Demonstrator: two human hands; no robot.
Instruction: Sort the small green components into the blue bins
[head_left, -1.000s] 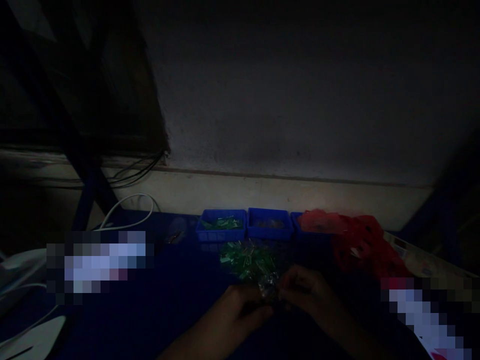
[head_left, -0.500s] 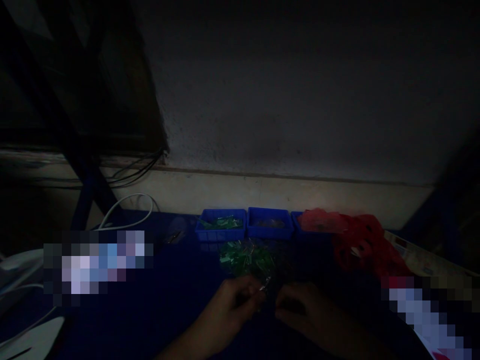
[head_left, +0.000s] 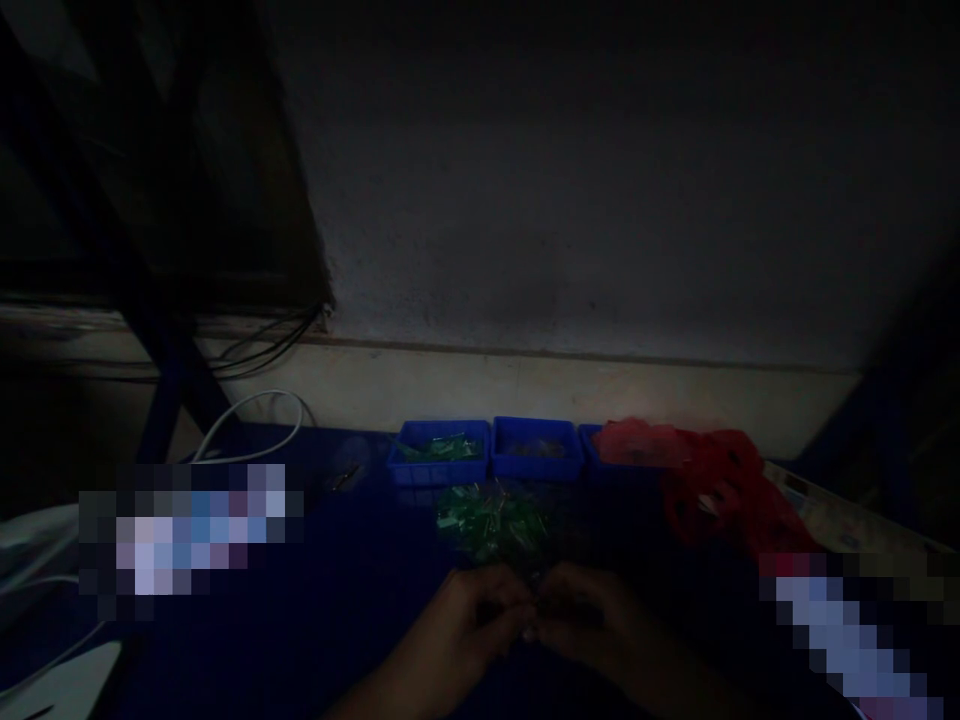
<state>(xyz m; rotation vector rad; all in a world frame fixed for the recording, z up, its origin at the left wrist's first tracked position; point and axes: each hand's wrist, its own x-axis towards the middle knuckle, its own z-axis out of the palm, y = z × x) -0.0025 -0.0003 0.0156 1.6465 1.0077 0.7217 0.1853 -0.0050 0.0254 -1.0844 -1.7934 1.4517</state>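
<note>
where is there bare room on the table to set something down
The blue table looks bare between the white object and the left hand. It's crowded around the green pile, blue bins and red bundle.

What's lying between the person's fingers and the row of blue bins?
A heap of shiny green pieces, too dim to identify, lies on the blue table between the fingers and the blue bins, as the head view shows.

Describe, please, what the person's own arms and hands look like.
The left hand and right hand are bare, without gloves. No sleeve or watch shows on the visible forearms; it is too dim to tell about small rings or markings.
</note>
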